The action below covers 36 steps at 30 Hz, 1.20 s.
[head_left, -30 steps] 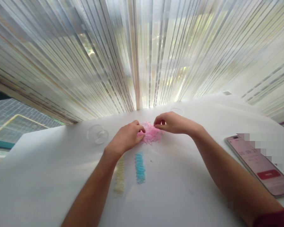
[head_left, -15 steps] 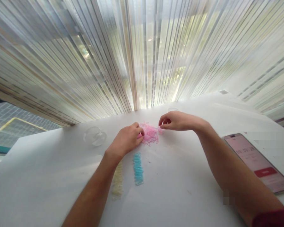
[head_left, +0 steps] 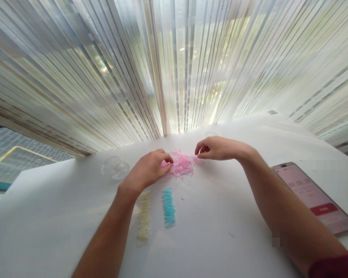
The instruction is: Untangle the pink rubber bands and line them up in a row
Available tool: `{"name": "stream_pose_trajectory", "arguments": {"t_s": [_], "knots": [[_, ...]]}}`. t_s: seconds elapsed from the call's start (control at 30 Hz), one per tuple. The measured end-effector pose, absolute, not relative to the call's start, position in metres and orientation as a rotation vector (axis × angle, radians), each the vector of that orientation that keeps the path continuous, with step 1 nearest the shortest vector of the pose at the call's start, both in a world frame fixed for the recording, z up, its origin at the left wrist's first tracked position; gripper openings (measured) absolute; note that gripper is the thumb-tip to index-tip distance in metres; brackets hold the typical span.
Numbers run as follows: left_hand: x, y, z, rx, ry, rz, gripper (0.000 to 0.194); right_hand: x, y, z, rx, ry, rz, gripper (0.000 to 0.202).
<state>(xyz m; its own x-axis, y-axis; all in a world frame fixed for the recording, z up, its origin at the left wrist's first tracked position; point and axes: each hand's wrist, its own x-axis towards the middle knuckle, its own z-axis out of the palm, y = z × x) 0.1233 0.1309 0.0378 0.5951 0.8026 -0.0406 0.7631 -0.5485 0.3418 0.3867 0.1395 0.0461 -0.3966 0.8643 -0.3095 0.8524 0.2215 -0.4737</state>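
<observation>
A loose heap of thin pink pieces [head_left: 182, 165], too fine to name, lies on the white table [head_left: 208, 231]. At the heap's left side my left hand [head_left: 149, 170] is closed, thumb and forefinger bent together with pink showing between them. My right hand [head_left: 216, 148] hovers at the right edge, its fingers curled in a pinch over a few stray pink bits; what they hold is too small to tell. Nearer me, thin blue pieces [head_left: 169, 207] lie in a neat narrow column. Left of it runs a similar column of pale yellow pieces [head_left: 144, 219].
A clear round plastic dish [head_left: 115, 167] sits left of my left hand. Behind my right hand is another faint clear round item [head_left: 210, 135]. A phone [head_left: 314, 197] showing a timer lies beside my right forearm. Striped string curtains [head_left: 174, 77] hang along the table's far edge.
My left hand has shifted slightly left, and pink pieces now show at the heap's left side. My right hand has hardly moved.
</observation>
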Motion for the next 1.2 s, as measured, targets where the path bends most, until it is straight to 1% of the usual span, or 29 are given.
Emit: {"name": "stream_pose_trajectory", "arguments": {"t_s": [0.27,0.43,0.57,0.77,0.97,1.2], "knots": [[0.120,0.131,0.042,2.424,1.300,0.235,0.019,0.372,0.135,0.049,-1.592,-2.350,0.817,0.020],[0.120,0.131,0.042,2.397,1.288,0.253,0.021,0.350,0.132,0.043,-1.354,-2.315,0.882,0.019],[0.120,0.131,0.043,2.395,1.267,0.295,0.020,0.338,0.130,0.036,-1.259,-2.299,0.916,0.017],[0.122,0.131,0.045,2.417,1.270,0.323,0.020,0.338,0.131,0.036,-1.258,-2.286,0.861,0.017],[0.119,0.133,0.044,2.429,1.292,0.310,0.019,0.348,0.133,0.042,-1.356,-2.263,0.831,0.016],[0.120,0.132,0.044,2.410,1.262,0.402,0.028,0.349,0.132,0.045,-1.371,-2.224,0.857,0.016]]}}
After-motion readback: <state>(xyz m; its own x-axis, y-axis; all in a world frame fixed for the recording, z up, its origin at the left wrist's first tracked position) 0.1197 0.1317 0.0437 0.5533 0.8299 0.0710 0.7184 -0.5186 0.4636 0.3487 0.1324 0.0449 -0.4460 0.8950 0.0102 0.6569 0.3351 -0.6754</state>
